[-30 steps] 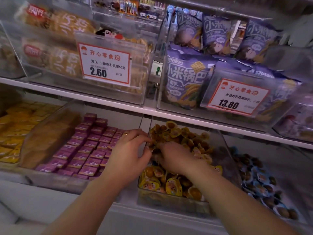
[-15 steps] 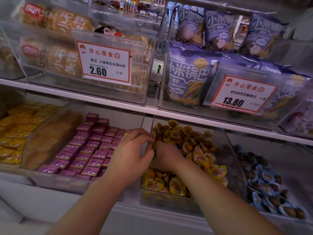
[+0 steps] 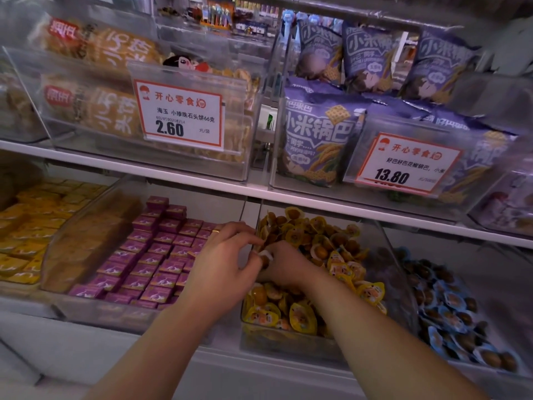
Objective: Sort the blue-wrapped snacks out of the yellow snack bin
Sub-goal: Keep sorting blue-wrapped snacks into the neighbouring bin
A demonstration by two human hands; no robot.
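Observation:
The clear bin [image 3: 288, 340] on the lower shelf holds a heap of yellow-wrapped snacks [image 3: 331, 255]. Both my hands meet over its left side. My left hand [image 3: 225, 261] has its fingers curled and pinches a small pale-wrapped snack [image 3: 266, 256] at the fingertips; the wrapper's colour is hard to tell. My right hand [image 3: 288, 268] lies back-up on the yellow heap, touching the left hand, with its fingers dug into the snacks and hidden. Blue-wrapped snacks [image 3: 450, 307] fill the neighbouring bin on the right.
A bin of purple boxed snacks [image 3: 150, 255] stands left of the yellow bin, and yellow square packets [image 3: 26, 226] lie further left. The shelf above [image 3: 202, 186] carries clear bins with biscuit bags, purple crisp bags and two price tags.
Both hands have drawn together toward the yellow bin's left wall. A small pale wrapper now shows between the fingertips.

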